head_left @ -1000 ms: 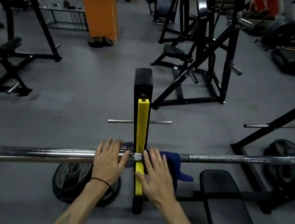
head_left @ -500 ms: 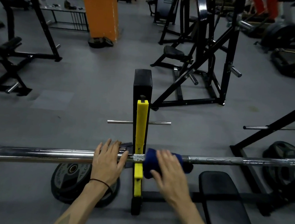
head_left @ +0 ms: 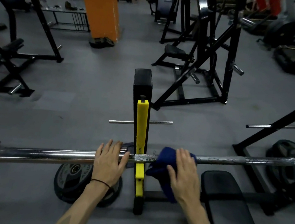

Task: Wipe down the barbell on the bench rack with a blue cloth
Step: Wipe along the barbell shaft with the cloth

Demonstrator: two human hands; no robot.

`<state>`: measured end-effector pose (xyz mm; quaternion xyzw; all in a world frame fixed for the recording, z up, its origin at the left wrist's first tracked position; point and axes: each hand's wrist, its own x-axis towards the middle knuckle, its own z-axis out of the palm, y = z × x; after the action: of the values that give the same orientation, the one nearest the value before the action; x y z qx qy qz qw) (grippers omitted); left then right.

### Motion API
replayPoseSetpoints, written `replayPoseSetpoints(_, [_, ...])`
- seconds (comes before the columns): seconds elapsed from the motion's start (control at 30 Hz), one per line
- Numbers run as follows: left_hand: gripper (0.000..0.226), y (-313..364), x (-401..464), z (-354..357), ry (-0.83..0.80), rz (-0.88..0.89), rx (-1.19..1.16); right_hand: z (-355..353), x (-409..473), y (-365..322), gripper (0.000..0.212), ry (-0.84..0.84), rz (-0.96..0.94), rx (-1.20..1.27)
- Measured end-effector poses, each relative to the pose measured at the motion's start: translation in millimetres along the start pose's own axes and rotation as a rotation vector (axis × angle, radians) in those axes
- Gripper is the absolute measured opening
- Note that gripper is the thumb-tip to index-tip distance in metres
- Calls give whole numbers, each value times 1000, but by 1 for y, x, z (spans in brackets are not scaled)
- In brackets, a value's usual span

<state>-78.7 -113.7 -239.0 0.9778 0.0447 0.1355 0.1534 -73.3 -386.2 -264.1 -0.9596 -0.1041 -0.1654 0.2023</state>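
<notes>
A long chrome barbell [head_left: 46,153] lies across the yellow-padded rack upright [head_left: 141,129], running left to right. My left hand [head_left: 108,162] rests flat on the bar's thick sleeve just left of the upright, fingers straight. A blue cloth [head_left: 163,159] is draped over the bar right of the upright, part of it hanging below. My right hand [head_left: 184,173] presses the cloth onto the bar with straight fingers laid over it.
A black bench pad [head_left: 228,204] sits below the bar at right. A weight plate [head_left: 73,179] lies on the floor under my left wrist, another plate [head_left: 291,165] at far right. Black machines and an orange pillar [head_left: 99,7] stand beyond on grey floor.
My right hand has slid the cloth rightwards along the bar, away from the upright, baring a stretch of knurled bar. My left hand has stayed on the sleeve.
</notes>
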Motion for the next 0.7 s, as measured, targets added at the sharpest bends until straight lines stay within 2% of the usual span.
replayPoseSetpoints(0.1, [71, 4, 3, 0, 22, -33, -2, 8, 12, -28, 83, 37, 272, 61])
replayPoseSetpoints(0.13, [69, 5, 3, 1, 23, -38, -4, 13, 15, -49, 86, 12, 286, 76])
replayPoseSetpoints(0.23, [67, 1, 0, 2, 35, -23, 4, 22, 8, -79, 82, -130, 16, 34])
replayPoseSetpoints(0.3, [71, -1, 0, 1, 29, -8, 1, 11, 8, -52, 73, -157, -141, 3])
replayPoseSetpoints(0.37, [73, 0, 1, 1, 19, -6, -8, 1, 8, -12, 66, -64, -144, -37])
replayPoseSetpoints(0.43, [70, 1, 1, 2, 25, -10, -3, -9, 7, 11, 65, 2, -36, -62])
replayPoseSetpoints(0.53, [65, 4, 2, 3, 44, -39, -4, 9, 10, -28, 74, 1, 159, -36])
replayPoseSetpoints(0.57, [65, 5, 2, 3, 49, -42, -3, 17, 11, -50, 76, -12, 151, -18])
replayPoseSetpoints(0.63, [70, 3, 1, 4, 46, -39, 2, 29, 8, -78, 74, -74, 6, -8])
replayPoseSetpoints(0.7, [77, 0, -1, 3, 33, -16, 6, 25, 10, -66, 63, -99, -160, -22])
